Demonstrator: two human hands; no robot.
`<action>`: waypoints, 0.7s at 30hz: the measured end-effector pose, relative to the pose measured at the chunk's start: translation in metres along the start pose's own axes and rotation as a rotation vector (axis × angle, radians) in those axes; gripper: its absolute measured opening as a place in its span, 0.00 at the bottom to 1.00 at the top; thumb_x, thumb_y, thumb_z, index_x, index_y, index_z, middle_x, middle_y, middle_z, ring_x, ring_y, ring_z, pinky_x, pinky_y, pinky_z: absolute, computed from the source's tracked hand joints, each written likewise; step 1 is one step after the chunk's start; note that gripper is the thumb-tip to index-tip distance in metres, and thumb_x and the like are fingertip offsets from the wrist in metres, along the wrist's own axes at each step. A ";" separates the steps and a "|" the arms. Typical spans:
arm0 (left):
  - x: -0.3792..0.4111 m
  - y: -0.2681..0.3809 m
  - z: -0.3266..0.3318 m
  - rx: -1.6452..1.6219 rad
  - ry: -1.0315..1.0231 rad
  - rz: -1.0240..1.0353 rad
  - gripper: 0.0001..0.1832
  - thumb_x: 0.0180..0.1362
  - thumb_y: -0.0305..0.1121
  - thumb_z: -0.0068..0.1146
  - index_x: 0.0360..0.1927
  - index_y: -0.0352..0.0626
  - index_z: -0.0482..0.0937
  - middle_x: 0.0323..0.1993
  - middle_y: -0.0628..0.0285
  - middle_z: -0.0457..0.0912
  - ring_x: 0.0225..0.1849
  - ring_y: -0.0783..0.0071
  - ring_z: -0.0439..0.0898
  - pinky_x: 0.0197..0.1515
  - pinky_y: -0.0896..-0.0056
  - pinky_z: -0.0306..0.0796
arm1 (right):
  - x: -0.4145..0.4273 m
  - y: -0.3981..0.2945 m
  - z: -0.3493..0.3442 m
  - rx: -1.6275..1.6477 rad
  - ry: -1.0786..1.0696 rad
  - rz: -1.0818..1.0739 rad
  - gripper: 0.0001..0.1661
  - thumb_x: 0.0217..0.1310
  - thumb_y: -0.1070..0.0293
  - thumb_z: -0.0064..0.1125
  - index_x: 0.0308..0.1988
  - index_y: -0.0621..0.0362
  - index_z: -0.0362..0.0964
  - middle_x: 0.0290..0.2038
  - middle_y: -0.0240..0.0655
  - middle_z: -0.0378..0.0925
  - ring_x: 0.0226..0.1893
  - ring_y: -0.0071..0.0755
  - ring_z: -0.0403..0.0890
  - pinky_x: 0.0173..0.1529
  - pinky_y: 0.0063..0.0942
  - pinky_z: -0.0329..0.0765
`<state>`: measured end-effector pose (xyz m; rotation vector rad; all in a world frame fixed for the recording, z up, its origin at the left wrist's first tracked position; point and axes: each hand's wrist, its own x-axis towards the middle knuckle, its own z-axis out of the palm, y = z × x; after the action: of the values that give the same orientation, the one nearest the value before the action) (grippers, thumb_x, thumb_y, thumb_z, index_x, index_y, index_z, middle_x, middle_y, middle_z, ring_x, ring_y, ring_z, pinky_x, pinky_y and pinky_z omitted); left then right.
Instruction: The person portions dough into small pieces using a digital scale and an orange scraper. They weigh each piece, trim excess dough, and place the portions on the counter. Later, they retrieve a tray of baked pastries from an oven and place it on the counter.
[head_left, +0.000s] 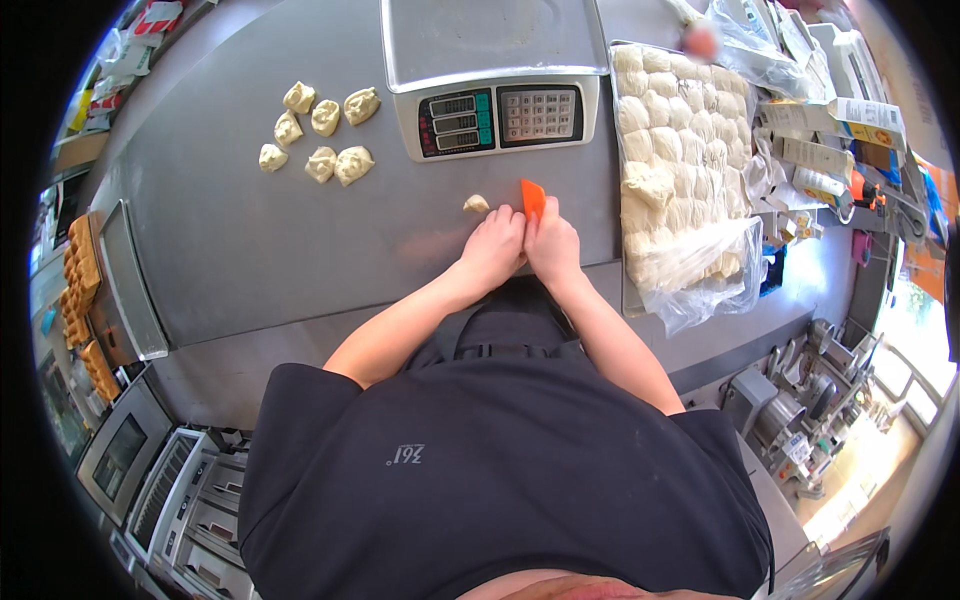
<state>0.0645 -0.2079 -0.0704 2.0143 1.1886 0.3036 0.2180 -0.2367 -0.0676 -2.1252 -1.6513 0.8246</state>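
Observation:
My right hand (556, 241) grips an orange dough scraper (533, 199), its blade pointing away from me. Pressed close against it, my left hand (491, 250) has its fingers bent. Whether anything sits inside the left hand is hidden. Just beyond the left fingertips lies a small piece of dough (475, 203) on the grey metal table (225, 240). Farther left, several pale dough pieces (325, 118) rest in a loose group. To the right of my hands, a tray (634, 306) holds rows of pale dough balls (682, 142), with one larger yellowish lump (649, 185) on top.
A digital scale (499, 120) with a metal pan (495, 37) stands straight ahead. Clear plastic film (697, 281) covers the tray's near end. Cartons (814, 157) and bags crowd the right. An empty-looking metal tray (135, 285) and browned bread loaves (79, 281) are at the left.

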 end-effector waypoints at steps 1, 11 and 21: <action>0.001 0.005 -0.018 -0.053 0.040 -0.016 0.28 0.58 0.32 0.73 0.61 0.33 0.79 0.52 0.45 0.79 0.56 0.42 0.83 0.60 0.48 0.81 | -0.002 0.000 -0.006 0.045 0.002 0.025 0.18 0.77 0.67 0.58 0.59 0.64 0.70 0.35 0.60 0.87 0.36 0.73 0.88 0.40 0.60 0.85; 0.161 -0.046 -0.192 -0.176 0.473 -0.043 0.27 0.82 0.47 0.51 0.70 0.38 0.84 0.67 0.49 0.85 0.69 0.60 0.80 0.76 0.54 0.68 | -0.008 -0.011 -0.053 0.335 0.131 -0.027 0.14 0.79 0.68 0.59 0.56 0.64 0.73 0.38 0.57 0.89 0.41 0.70 0.89 0.45 0.54 0.85; 0.091 -0.056 -0.148 0.161 0.711 0.304 0.16 0.64 0.15 0.57 0.53 0.36 0.85 0.48 0.47 0.87 0.55 0.43 0.85 0.59 0.50 0.80 | -0.016 0.005 -0.054 0.407 0.079 0.088 0.13 0.79 0.68 0.59 0.56 0.63 0.75 0.41 0.58 0.88 0.43 0.71 0.89 0.45 0.54 0.84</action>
<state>-0.0033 -0.0442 -0.0251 2.3095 1.3357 1.1838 0.2525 -0.2482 -0.0246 -1.9248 -1.2320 0.9923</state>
